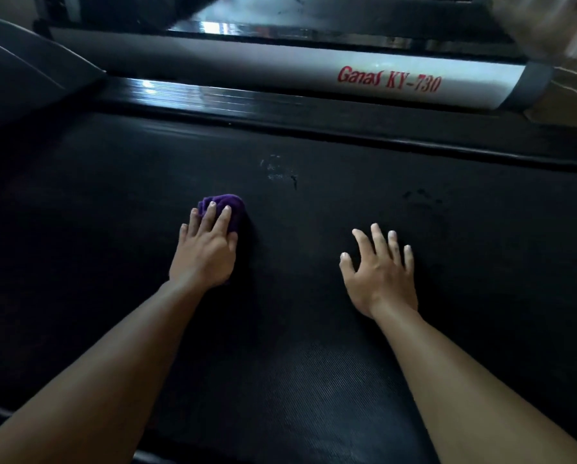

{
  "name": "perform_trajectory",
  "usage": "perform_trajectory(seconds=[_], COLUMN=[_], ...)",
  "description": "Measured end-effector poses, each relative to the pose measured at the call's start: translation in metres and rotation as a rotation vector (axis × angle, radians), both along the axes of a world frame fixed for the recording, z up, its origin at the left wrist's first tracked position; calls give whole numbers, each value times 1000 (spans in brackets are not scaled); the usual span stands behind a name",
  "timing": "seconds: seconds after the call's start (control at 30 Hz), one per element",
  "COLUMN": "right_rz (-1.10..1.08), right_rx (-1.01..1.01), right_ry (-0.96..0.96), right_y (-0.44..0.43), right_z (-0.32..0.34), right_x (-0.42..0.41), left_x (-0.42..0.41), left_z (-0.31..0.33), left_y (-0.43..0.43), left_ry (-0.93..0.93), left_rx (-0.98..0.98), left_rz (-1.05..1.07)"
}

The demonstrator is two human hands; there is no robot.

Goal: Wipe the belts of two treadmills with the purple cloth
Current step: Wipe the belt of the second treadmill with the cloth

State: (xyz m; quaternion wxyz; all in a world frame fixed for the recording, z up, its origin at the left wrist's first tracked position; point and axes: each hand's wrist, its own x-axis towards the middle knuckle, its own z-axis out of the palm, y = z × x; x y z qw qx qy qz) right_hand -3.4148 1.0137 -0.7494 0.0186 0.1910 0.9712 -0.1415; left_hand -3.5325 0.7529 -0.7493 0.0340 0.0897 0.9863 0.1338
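A black textured treadmill belt (313, 363) fills most of the head view. My left hand (206, 249) presses a bunched purple cloth (228, 207) flat onto the belt with straight fingers; most of the cloth is hidden under the palm. To its right, my right hand (380, 269) rests on the bare belt with fingers spread and holds nothing. A pale smudge (275, 169) marks the belt just beyond the cloth.
A glossy black side rail (280, 118) runs along the belt's far edge. Behind it lies a second treadmill's grey side cover (280, 72) with red lettering. A dark slanted part (19, 78) stands at the far left. Light floor (571, 95) shows at the far right.
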Motion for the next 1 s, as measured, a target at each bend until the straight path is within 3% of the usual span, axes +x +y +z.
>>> perform_trajectory(seconds=[0.3, 0.47, 0.6, 0.83, 1.0], right_rz=[-19, -18, -31, -30, -12], right_rx=[11, -7, -29, -25, 9], right_ry=[53, 61, 53, 55, 40], right_y=[-1, 0, 1, -1, 0], right_z=[-4, -4, -3, -1, -1], right_x=[-4, -6, -5, -4, -4], left_x=[-102, -73, -20, -73, -135], left_z=[3, 5, 2, -8, 1], left_y=[77, 169, 152, 8, 17], left_ry=[-29, -13, 45, 3, -19], left_rx=[-64, -2, -52, -99, -39], left_rz=[92, -221, -369, 3, 173])
